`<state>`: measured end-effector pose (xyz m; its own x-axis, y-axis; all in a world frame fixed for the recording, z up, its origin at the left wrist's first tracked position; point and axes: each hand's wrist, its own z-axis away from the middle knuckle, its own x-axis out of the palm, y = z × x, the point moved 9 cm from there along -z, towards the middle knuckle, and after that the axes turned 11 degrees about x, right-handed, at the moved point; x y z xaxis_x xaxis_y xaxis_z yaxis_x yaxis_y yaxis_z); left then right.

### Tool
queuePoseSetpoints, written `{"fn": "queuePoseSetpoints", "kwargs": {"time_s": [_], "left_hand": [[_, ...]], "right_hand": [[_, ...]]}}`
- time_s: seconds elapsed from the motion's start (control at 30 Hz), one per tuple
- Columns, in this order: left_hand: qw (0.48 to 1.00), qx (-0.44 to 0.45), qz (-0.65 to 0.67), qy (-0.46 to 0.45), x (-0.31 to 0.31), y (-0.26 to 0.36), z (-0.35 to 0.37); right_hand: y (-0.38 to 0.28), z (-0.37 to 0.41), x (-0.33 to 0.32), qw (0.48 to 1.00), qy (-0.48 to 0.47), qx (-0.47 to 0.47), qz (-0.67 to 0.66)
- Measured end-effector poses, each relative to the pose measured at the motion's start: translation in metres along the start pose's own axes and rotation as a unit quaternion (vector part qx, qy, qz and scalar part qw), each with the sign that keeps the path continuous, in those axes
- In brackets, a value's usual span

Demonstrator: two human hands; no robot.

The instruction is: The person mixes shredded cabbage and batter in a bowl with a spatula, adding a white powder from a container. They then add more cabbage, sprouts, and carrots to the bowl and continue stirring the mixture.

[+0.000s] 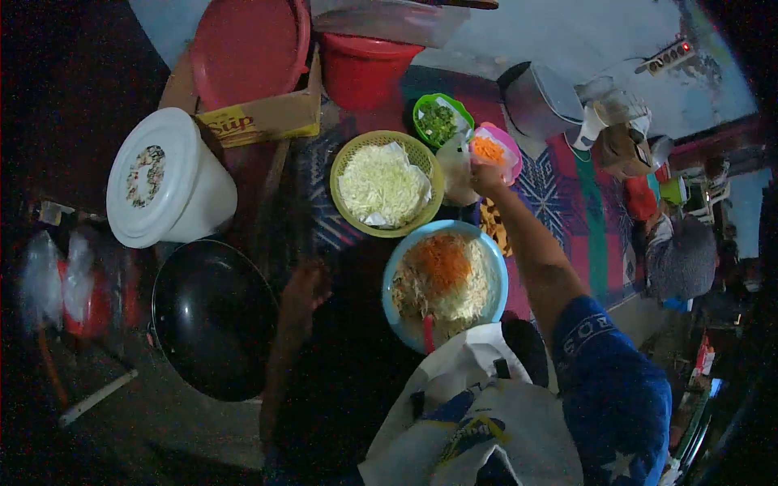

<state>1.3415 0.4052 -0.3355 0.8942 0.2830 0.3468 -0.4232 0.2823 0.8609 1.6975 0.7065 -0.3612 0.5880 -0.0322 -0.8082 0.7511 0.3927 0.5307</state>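
Note:
My right hand (486, 180) reaches forward to the near edge of a pink bowl (515, 159) that holds shredded carrot (486, 149). A clear plastic bag (459, 174) with pale contents stands just left of this hand. Its fingers are too hidden to show a grip. Down at the left, my left hand (306, 285) hangs dim and blurred beside a black wok (212, 320). In front of my body sits a light blue basin (389, 283) of pale shredded food, topped with an orange heap (444, 261). A red handle (429, 332) sticks up at its near side.
A yellow-green basket (339, 182) holds shredded cabbage; beyond is a green bowl (420, 109) of chopped greens. A white lidded bucket (207, 190) and a cardboard box (279, 117) stand left, a red bucket (361, 73) behind. Another person (681, 255) is far right.

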Motion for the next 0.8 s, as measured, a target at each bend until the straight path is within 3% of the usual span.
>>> {"fn": "queuePoseSetpoints", "kwargs": {"time_s": [0.03,0.07,0.13,0.17,0.23,0.33,0.47,0.53,0.57,0.63,0.67,0.73,0.8], "left_hand": [[1.0,-0.02,-0.001,0.005,-0.002,-0.003,0.003],[1.0,-0.024,-0.004,0.011,0.001,0.001,0.009],[0.999,-0.027,-0.02,0.014,0.001,0.0,0.009],[0.999,-0.031,-0.029,0.016,0.002,-0.001,0.01],[0.998,-0.036,-0.046,0.019,0.004,-0.004,0.011],[0.999,-0.034,-0.034,0.004,0.012,-0.003,0.012],[0.998,-0.054,-0.046,0.002,0.016,-0.013,0.007],[0.994,-0.077,-0.076,0.015,-0.003,-0.044,0.001],[0.993,-0.086,-0.076,0.015,-0.002,-0.046,0.004],[0.997,-0.055,-0.057,-0.01,0.012,-0.031,0.002],[0.996,-0.061,-0.057,-0.008,0.015,-0.024,0.003],[0.992,-0.069,-0.105,0.01,0.017,-0.012,0.008],[0.994,-0.058,-0.09,0.002,0.018,-0.015,0.01]], "right_hand": [[0.004,0.005,0.004,0.97,-0.093,0.054,-0.22],[-0.003,0.006,0.009,0.969,-0.097,0.048,-0.223],[-0.014,-0.003,0.028,0.968,-0.016,0.059,-0.245],[-0.017,-0.003,0.036,0.967,-0.02,0.06,-0.247],[-0.008,0.005,0.023,0.947,-0.041,0.161,-0.275],[-0.016,0.014,0.015,0.95,-0.073,0.082,-0.293],[-0.006,0.009,0.026,0.937,-0.14,0.13,-0.292],[-0.014,-0.01,0.062,0.894,0.013,0.067,-0.443],[-0.015,-0.007,0.067,0.894,0.004,0.067,-0.443],[0.002,0.007,0.019,0.886,0.233,0.056,-0.396],[0.006,0.01,-0.001,0.887,0.226,0.055,-0.398],[0.007,0.012,-0.022,0.983,0.051,0.084,-0.157],[0.017,0.014,-0.026,0.977,0.01,0.079,-0.196]]}}
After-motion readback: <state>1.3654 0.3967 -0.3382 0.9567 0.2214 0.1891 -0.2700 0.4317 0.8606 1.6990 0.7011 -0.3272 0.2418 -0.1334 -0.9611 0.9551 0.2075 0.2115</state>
